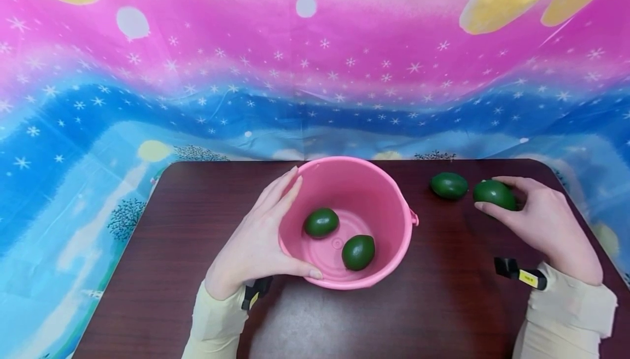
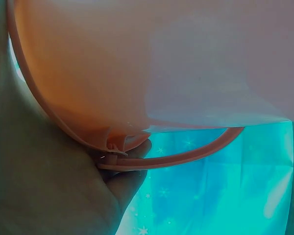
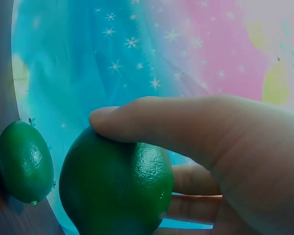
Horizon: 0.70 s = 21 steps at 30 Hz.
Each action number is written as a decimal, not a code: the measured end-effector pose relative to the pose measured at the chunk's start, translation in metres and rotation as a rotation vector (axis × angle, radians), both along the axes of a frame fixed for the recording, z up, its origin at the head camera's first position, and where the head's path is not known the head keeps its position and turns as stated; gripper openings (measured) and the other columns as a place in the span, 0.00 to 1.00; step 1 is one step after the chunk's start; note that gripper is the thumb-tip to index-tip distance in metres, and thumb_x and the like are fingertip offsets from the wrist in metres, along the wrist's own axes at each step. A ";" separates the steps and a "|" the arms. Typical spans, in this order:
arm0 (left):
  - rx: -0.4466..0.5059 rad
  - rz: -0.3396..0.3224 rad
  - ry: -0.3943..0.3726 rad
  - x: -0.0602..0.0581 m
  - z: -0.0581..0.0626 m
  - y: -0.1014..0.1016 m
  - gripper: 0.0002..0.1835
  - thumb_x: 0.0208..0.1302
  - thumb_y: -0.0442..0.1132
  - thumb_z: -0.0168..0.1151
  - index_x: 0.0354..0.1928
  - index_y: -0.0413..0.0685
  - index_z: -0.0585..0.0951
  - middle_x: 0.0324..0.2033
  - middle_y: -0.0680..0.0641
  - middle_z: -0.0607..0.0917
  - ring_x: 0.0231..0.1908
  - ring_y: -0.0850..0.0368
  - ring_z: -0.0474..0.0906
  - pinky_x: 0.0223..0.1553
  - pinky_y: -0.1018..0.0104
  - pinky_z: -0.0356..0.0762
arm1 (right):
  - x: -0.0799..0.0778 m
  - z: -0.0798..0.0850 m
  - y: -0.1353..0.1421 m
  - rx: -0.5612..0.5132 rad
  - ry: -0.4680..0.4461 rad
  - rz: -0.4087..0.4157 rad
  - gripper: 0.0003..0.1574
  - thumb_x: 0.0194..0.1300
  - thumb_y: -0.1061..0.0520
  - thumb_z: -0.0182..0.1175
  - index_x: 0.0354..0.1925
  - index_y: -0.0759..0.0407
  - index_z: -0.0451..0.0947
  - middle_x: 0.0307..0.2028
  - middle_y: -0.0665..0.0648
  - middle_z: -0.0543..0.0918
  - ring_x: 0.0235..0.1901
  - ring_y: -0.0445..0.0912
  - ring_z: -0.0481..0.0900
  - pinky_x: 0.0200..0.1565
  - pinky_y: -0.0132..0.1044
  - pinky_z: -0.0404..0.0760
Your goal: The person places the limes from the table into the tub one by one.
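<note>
A pink bucket (image 1: 394, 184) stands on the dark wooden table, its mouth facing up toward the head camera. Two green limes (image 1: 321, 223) lie apart on its floor. My left hand (image 1: 256, 244) holds the bucket's left side, thumb over the front rim and fingers along the outer wall. In the left wrist view the pink handle (image 2: 186, 157) hangs beside that hand. At the right, my right hand (image 1: 546, 216) grips a lime (image 3: 115, 186) between thumb and fingers. Just left of it another lime (image 1: 449, 185) lies on the table.
The brown table (image 1: 197, 200) ends at a back edge just behind the bucket and limes. A colourful cloth (image 1: 344, 74) with snowflakes hangs behind it and along its sides. Black straps with yellow labels (image 1: 529, 278) sit at both wrists.
</note>
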<state>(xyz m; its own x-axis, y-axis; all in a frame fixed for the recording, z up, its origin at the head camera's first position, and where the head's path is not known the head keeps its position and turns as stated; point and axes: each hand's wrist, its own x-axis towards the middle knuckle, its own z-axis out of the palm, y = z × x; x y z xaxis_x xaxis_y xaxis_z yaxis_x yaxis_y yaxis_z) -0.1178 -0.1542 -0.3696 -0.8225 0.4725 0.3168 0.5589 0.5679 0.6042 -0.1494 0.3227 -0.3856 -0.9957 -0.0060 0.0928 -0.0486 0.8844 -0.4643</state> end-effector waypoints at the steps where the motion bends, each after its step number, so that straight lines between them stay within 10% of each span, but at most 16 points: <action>1: -0.005 0.001 0.003 0.000 0.000 0.000 0.72 0.35 0.78 0.74 0.82 0.57 0.53 0.79 0.57 0.51 0.76 0.57 0.45 0.60 0.49 0.74 | 0.000 0.001 -0.001 0.002 0.004 0.002 0.43 0.61 0.41 0.74 0.61 0.70 0.74 0.48 0.73 0.78 0.36 0.62 0.81 0.27 0.53 0.83; 10: -0.001 0.000 -0.004 0.000 0.000 0.000 0.72 0.36 0.78 0.75 0.82 0.57 0.53 0.79 0.57 0.51 0.76 0.58 0.45 0.58 0.50 0.76 | -0.001 0.006 -0.009 -0.001 0.097 0.003 0.44 0.58 0.45 0.77 0.64 0.66 0.74 0.53 0.72 0.77 0.40 0.66 0.79 0.30 0.54 0.82; 21: 0.000 0.001 -0.004 0.000 0.001 0.000 0.72 0.36 0.78 0.75 0.82 0.57 0.53 0.79 0.56 0.51 0.76 0.58 0.44 0.59 0.49 0.76 | 0.002 0.011 -0.011 -0.041 0.210 -0.005 0.43 0.55 0.48 0.79 0.65 0.62 0.77 0.54 0.69 0.78 0.36 0.59 0.83 0.32 0.15 0.63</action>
<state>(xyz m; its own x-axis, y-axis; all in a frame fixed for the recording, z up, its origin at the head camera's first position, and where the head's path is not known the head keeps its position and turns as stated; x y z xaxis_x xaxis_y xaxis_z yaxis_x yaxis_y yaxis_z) -0.1174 -0.1546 -0.3688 -0.8242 0.4719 0.3132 0.5559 0.5683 0.6067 -0.1477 0.3115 -0.3746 -0.9546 0.0073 0.2979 -0.1433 0.8653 -0.4803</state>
